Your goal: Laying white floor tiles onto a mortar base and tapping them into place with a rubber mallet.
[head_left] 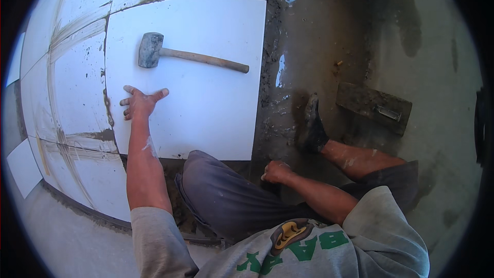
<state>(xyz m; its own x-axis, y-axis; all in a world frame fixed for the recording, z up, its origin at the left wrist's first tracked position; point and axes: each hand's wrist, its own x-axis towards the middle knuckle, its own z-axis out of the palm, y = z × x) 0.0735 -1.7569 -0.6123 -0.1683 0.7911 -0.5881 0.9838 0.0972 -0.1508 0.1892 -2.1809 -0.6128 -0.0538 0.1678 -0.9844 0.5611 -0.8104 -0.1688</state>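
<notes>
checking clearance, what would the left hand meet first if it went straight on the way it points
Probably the mallet head, ahead on the white tile, though the left hand might only clip it; its exact height is unclear.

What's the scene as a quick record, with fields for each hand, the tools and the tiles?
Left hand: fingers spread, seemingly resting on the large white tile
Right hand: beyond that tile's near right corner; partly curled, grip unclear
Mallet: lying on the same tile, head left, handle right, untouched
Trowel: muddy, on the floor, right of the dark shoe
Left-side tiles: white, streaked and spattered
</notes>
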